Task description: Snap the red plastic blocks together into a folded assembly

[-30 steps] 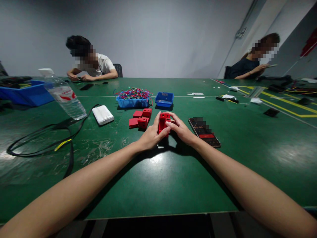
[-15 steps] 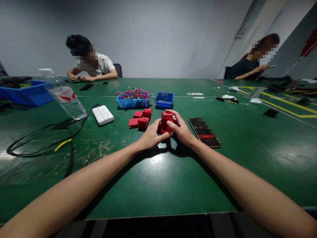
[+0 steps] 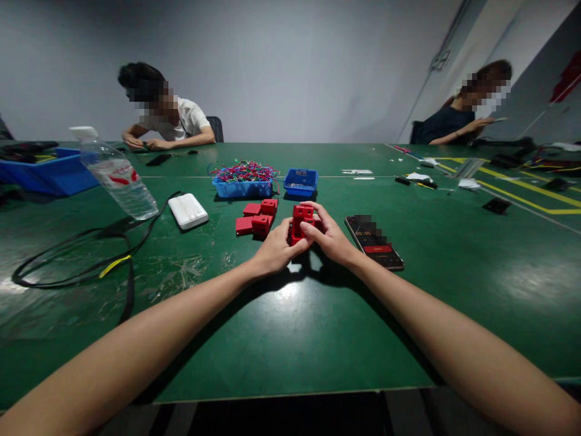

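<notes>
Both my hands grip a small red block with round holes [image 3: 302, 212] over the green table [image 3: 281, 345]. My left hand [image 3: 276, 249] is closed round its left and lower side, thumb along the bottom. From the right, my right hand [image 3: 333, 239] wraps it, with the thumb across its front and the fingers behind. Parts of the block are hidden by my fingers. Just left of my hands lie several more red parts [image 3: 260, 226], some flat and some blocky with holes.
Behind stand a blue bin of coloured wires [image 3: 244, 189] and a smaller blue bin [image 3: 301, 182]. A phone [image 3: 374, 242] lies right. To the left are a white power bank [image 3: 187, 211], a tilted water bottle [image 3: 118, 177] and a looped black cable [image 3: 68, 283]. Two people sit across.
The red block has shifted slightly left in my hands, and my right thumb has moved a little left with it. The other things lie as before.
</notes>
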Available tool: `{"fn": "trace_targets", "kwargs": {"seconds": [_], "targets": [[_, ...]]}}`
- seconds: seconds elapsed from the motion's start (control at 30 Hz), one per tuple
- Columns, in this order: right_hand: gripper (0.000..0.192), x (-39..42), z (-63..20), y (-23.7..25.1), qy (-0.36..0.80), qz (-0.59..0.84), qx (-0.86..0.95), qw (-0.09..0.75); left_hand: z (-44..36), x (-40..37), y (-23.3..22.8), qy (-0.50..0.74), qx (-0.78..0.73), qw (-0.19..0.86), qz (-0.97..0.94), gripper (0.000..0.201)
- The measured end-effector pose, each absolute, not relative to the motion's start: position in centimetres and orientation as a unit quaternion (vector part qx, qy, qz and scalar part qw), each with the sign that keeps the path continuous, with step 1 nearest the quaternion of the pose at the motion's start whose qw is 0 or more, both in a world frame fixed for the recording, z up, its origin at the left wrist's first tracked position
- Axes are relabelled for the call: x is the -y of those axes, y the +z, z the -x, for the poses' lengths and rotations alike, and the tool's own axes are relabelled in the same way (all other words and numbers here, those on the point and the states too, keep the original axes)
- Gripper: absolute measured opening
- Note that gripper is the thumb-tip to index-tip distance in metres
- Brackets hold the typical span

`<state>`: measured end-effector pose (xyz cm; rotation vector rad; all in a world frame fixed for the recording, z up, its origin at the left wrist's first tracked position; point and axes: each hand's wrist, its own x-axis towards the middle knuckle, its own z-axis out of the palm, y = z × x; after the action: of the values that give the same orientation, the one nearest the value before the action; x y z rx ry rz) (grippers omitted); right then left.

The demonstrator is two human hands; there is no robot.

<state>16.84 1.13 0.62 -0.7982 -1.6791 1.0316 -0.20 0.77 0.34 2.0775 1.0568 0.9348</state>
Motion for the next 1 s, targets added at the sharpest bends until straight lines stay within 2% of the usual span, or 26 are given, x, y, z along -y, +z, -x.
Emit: {"fn": "trace_targets", "kwargs": {"seconds": [0.13,0.3,0.47,0.6,0.73,0.87,1.0], "targets": [[0.054,-1.2,-16.8,0.4,0.409,0.334,0.696,0.487,0.1,-0.4,0.2,0.321,-0.440,0.181,-0.819,0.058],[0.053,-1.5,-16.6,0.1,0.418,0.365,0.658,0.509,0.0,0.2,0.2,0.409,-0.425,0.033,-0.807,0.070],[0.050,-1.8,-16.7,-0.1,0.407,0.397,0.637,0.520,1.1,-0.5,1.2,0.414,-0.439,-0.052,-0.796,0.054],[0.051,-1.9,-16.6,-0.1,0.433,0.395,0.621,0.520,3.4,-2.6,2.0,0.380,-0.501,-0.114,-0.769,0.051],[0.051,-1.8,-16.5,0.0,0.435,0.401,0.620,0.515,5.9,-4.4,2.4,0.322,-0.582,-0.092,-0.741,0.049],[0.050,-1.7,-16.5,0.1,0.430,0.400,0.625,0.514,7.2,-5.3,2.6,0.262,-0.661,-0.025,-0.703,0.055],[0.050,-1.8,-16.5,0.0,0.423,0.405,0.629,0.511,7.9,-6.2,2.4,0.247,-0.661,0.033,-0.708,0.057]]}}
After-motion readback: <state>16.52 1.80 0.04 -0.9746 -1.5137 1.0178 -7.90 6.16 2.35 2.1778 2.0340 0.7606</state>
